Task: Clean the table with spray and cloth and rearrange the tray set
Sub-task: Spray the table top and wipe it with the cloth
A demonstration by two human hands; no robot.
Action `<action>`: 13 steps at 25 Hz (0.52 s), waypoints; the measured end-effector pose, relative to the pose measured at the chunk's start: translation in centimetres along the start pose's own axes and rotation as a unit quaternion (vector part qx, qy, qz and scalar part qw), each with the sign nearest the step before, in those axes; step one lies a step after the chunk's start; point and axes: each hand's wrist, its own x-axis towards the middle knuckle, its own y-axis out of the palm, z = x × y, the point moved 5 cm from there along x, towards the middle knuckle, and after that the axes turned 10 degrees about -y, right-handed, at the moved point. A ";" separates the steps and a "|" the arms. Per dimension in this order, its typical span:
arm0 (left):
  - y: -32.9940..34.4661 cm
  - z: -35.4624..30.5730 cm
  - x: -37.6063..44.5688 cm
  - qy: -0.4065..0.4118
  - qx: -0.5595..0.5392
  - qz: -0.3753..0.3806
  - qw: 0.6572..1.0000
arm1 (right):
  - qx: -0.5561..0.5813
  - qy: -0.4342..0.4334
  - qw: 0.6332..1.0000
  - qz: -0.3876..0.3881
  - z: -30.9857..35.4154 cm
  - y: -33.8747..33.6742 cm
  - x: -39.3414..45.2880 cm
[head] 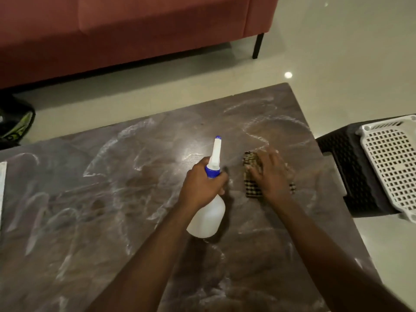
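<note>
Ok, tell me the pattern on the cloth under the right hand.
The cloth is checked, tan with dark lines; the head view shows it.

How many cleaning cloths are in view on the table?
1. The checked cloth lies on the table toward its right side, pressed flat under the right hand. Another could sit outside the frame.

The room is dim and warm-toned, lit from overhead. One ceiling lamp shows as a bright spot on the glossy floor [288,75] beyond the far edge of my table [112,199], and a softer glare sits on the tabletop near the nozzle of my spray bottle [208,218]. The bottle throws a dark shadow to its right. My right hand [271,174] is smeared with motion blur. The picture is soft and grainy, and straight lines bow toward the frame's edges.
</note>
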 end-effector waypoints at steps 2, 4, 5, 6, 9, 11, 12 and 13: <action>-1.4 1.8 -0.1 -0.011 -0.011 0.018 1.000 | -0.118 -0.045 0.992 0.025 1.9 3.0 -2.6; -1.5 2.9 0.2 -0.010 -0.011 0.032 0.999 | -0.160 -0.070 0.985 0.013 2.3 4.8 -4.1; -1.3 2.6 0.5 -0.005 -0.006 0.039 0.999 | -0.170 -0.062 0.984 -0.002 1.9 5.0 -3.9; -1.1 2.1 0.8 -0.002 -0.005 0.041 0.999 | -0.172 -0.051 0.984 -0.014 1.3 4.9 -3.5; -0.6 -0.3 2.6 -0.012 -0.015 0.030 0.999 | -0.177 -0.068 0.982 -0.021 -0.1 3.1 -1.9; 0.0 -1.5 3.8 -0.037 -0.038 0.089 0.995 | -0.196 -0.090 0.975 -0.054 -2.0 1.6 -0.6; 0.4 -2.0 4.4 -0.040 -0.038 0.118 0.991 | -0.204 -0.077 0.974 -0.064 -3.0 0.9 0.7; 0.6 -2.5 5.0 -0.035 -0.030 0.129 0.991 | -0.203 -0.051 0.975 -0.076 -3.8 0.4 2.0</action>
